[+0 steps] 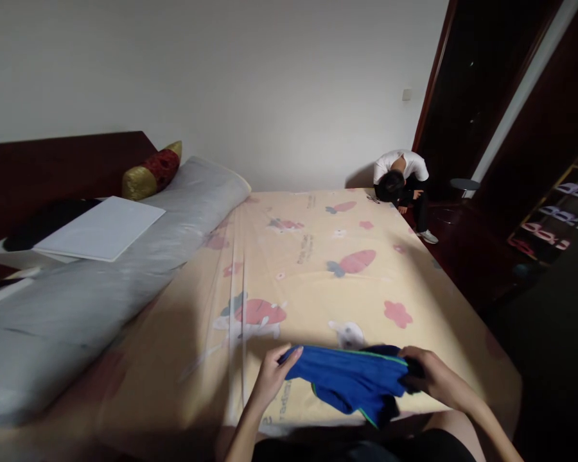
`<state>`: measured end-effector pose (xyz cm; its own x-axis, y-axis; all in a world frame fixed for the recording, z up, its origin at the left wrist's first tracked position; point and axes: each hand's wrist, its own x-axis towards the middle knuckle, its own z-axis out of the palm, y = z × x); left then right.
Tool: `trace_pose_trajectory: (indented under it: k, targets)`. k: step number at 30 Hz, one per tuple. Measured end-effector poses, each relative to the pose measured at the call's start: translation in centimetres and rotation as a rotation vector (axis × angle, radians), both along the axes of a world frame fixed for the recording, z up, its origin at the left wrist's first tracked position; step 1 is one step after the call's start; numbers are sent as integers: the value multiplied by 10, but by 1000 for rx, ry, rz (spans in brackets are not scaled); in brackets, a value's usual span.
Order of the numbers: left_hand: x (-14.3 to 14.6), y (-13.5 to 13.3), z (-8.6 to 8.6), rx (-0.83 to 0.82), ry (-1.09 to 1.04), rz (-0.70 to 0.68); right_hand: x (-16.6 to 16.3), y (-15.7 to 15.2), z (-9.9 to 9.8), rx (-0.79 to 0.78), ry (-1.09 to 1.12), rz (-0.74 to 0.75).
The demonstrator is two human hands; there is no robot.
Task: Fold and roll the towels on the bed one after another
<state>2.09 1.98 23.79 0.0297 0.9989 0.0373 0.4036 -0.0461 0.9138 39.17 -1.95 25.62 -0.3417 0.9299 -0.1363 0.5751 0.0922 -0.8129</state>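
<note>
Your left hand (271,377) pinches the left edge of a blue garment (351,380), with the fingers curled over the cloth. Your right hand (433,380) is closed around its bunched right end. The garment has a thin green trim and hangs stretched between both hands, low over the near edge of the bed, its lower fold drooping toward your lap. Under it lies the bed sheet (318,282), pale yellow and printed with carrots, flowers and small white rabbits; one rabbit sits just beyond the garment's top edge. Along the left side of the bed runs a long grey bolster (91,301), and a flat white board (101,228) rests partly on it. At the bolster's far end a red and gold cushion (151,172) leans against the dark headboard (52,167). At the far right corner of the bed another person (401,181) in a white top crouches, bent forward, well apart from you. To the right stands an open shelf (534,253) holding rows of pale items, too small to tell what they are.
</note>
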Motion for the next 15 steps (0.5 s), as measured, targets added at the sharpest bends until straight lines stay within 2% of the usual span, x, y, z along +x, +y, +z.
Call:
trace_pose_trajectory:
  k: [3,5,7,10,13,15]
  targets:
    - [0,-9,19,43,45,-32,13,-3,-17,-77,-149,-4]
    - [-5,-16,36,94,122,-47,23,-6,-15,-70,-133,-35]
    - [-15,-21,56,158,205,-63,31,-8,0,-9,-66,-4]
    - [-33,-29,87,270,297,-108,40,-8,31,183,-14,20]
    - [-51,-35,111,366,364,-136,48,-7,53,404,45,-118]
    - [-60,-37,119,431,411,-37,52,-7,60,482,40,-199]
